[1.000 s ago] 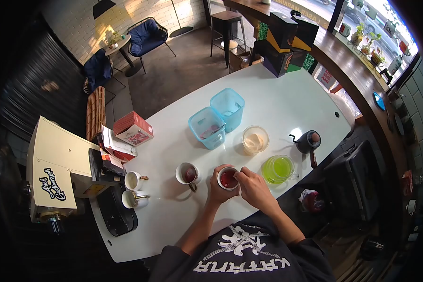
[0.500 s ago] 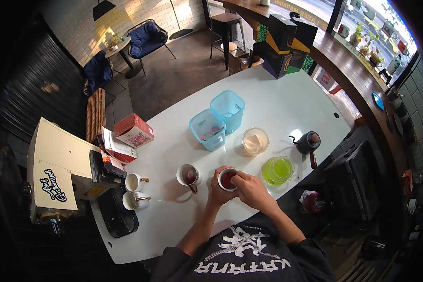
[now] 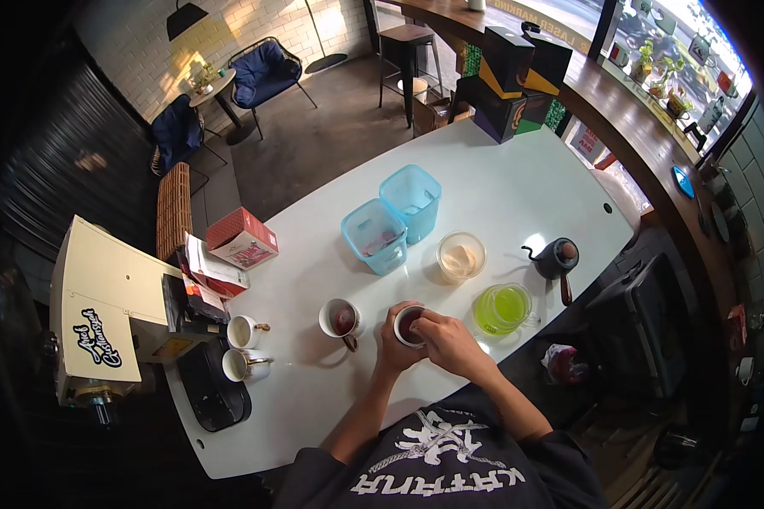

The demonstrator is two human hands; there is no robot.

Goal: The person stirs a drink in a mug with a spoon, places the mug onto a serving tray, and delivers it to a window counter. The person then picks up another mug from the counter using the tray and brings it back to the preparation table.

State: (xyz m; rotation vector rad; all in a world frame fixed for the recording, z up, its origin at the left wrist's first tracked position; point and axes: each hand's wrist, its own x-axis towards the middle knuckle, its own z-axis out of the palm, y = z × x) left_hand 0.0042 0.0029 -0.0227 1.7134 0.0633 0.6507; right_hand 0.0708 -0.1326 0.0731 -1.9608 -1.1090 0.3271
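Over the glossy white bench (image 3: 530,195), your left hand (image 3: 390,349) curled around a round white cup (image 3: 398,329) of dark red liquid (image 3: 410,327), probably stiff, fragile ceramic best held by its wall, while your right hand (image 3: 452,343) bunched its fingers at the rim, their hold indiscernible.

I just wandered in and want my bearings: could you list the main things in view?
table: 1, white, centre
cup: 1, white outside, in the left hand
mugs: 3, white, table's left half
containers: 2, light blue, table's far middle
tub: 1, clear, right of containers
pitcher: 1, clear with green contents, right
kettle: 1, black, right edge
carton: 1, red and white, left edge
machine: 1, cream, far left
boxes: several, mostly dark, far end
chairs: 2, dark blue cushions, back left
left hand: 1, bare, around cup
right hand: 1, bare, fingers at cup's mouth
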